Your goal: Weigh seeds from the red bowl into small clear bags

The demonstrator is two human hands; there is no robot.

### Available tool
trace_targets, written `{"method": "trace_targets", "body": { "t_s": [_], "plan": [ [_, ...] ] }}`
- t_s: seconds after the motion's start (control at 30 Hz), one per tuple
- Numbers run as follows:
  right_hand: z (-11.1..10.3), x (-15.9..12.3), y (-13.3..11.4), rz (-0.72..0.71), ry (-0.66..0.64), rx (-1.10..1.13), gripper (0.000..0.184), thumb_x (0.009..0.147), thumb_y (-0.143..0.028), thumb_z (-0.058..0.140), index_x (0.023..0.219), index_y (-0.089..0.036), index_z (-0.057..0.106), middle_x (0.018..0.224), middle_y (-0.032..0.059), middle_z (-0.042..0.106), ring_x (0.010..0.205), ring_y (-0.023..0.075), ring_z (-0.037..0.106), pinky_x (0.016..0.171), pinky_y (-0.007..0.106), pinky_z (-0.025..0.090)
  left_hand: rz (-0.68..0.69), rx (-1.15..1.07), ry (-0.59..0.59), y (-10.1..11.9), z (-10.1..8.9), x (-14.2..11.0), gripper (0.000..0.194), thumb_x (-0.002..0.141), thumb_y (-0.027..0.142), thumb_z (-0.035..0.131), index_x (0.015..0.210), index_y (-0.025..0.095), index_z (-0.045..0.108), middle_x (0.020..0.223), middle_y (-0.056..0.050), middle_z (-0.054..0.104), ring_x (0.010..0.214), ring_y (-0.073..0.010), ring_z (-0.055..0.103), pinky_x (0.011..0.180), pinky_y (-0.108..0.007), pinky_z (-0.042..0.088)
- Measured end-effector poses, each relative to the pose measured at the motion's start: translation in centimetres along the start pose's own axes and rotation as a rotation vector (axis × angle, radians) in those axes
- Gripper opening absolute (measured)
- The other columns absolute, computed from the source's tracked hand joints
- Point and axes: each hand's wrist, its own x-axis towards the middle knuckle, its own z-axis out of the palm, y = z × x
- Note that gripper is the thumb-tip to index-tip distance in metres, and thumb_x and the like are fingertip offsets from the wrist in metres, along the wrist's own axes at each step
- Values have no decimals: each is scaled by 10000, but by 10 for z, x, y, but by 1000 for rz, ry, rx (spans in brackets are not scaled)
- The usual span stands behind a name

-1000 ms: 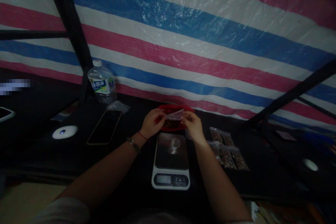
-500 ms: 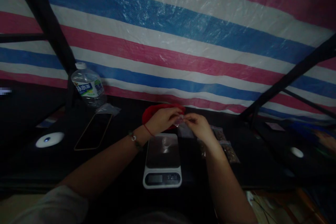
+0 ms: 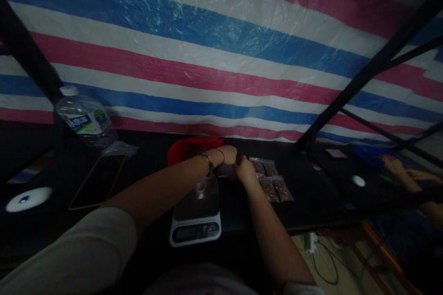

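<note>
My left hand (image 3: 228,154) is closed, its fingers mostly turned away, over the black table just past the kitchen scale (image 3: 195,228). Touching or almost touching it, my right hand (image 3: 245,169) has its fingers pinched together. A small clear plastic bag (image 3: 226,172) shows dimly below and between both hands; the grip on it is partly hidden. On the scale's plate sits a small clear cup (image 3: 200,189). Behind my left forearm lies a red bag or bowl (image 3: 176,150) with dark contents. Several filled zip bags (image 3: 270,182) lie right of my right hand.
At the left are a large plastic bottle (image 3: 88,117), an empty-looking plastic bag (image 3: 119,149), a phone (image 3: 98,182) and a white oval device (image 3: 29,199). Dark frame bars (image 3: 363,78) slant down to the table. Another person's hands (image 3: 398,170) are at the far right.
My left hand has moved right across to my right hand, its forearm now over the back of the scale. The view has turned right, showing more of the filled bags.
</note>
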Motion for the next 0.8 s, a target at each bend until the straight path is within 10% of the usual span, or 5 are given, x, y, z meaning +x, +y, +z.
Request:
{"method": "trace_targets", "body": {
  "t_s": [0.33,0.67,0.8],
  "plan": [
    [-1,-41,-15,-144,19,-255,356,840,-288,513,1137,-96,553,1061,173,622,1018,269,563,897,365,388,-93,24,-110,-22,25,28,272,624,122,679,884,48,713,896,-196,704,779,-231,654,703,-271,511],
    [6,-40,13,-126,183,-13,725,763,-316,615,1381,-47,349,1257,203,551,1198,303,466,1014,416,339,60,-83,-33,-30,18,17,156,737,131,583,844,85,687,850,-117,691,732,-171,610,693,-236,455],
    [-12,-39,25,-178,278,255,574,773,-262,571,1314,-115,448,1175,139,620,1064,244,578,930,374,436,178,-240,68,-35,4,4,228,817,226,539,1006,125,618,1007,-73,663,821,-143,592,731,-212,451]
  ]
}}
